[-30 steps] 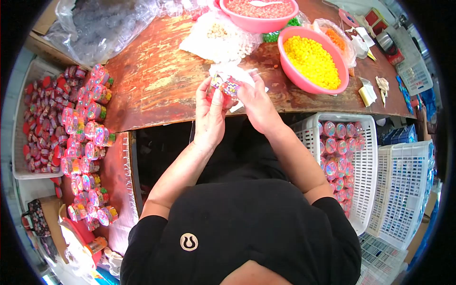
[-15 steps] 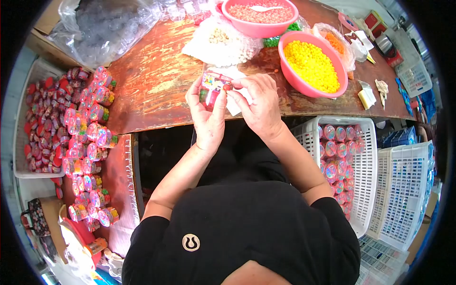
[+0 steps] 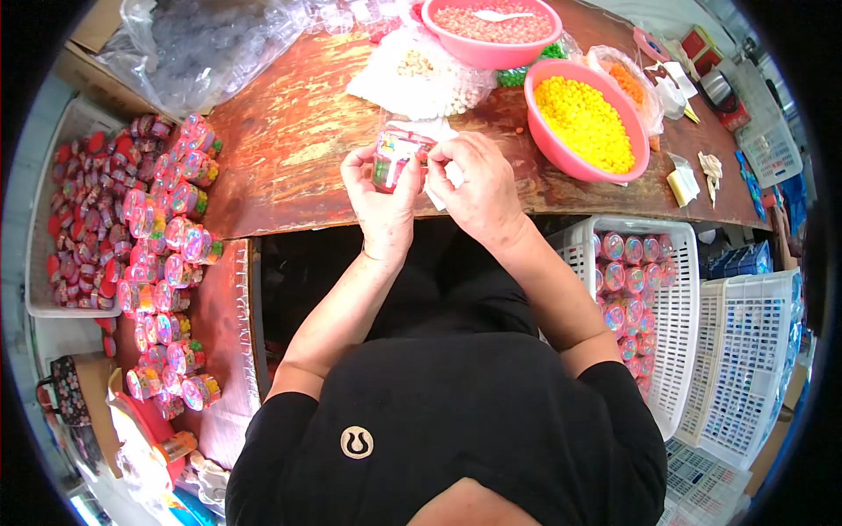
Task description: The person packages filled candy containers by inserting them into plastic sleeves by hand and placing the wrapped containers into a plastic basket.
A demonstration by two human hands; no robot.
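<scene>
I work in what looks like a small packing workshop.

Filled jars (image 3: 187, 202) line the left edge of my worn table (image 3: 289, 131); pink basins (image 3: 545, 138) of loose yellow pieces (image 3: 583, 127) and pinkish pieces (image 3: 491, 24) stand toward its right end and far edge; a bag (image 3: 162, 92) of clear containers (image 3: 206, 44) lies at its far left corner. By the near edge, a slotted white crate (image 3: 677, 351) bears rows of jars, and I hold one labelled container (image 3: 386, 168).

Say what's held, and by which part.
The left hand grips a jar around its body. The right hand is at the jar's right edge; whether it also grips is unclear.
</scene>
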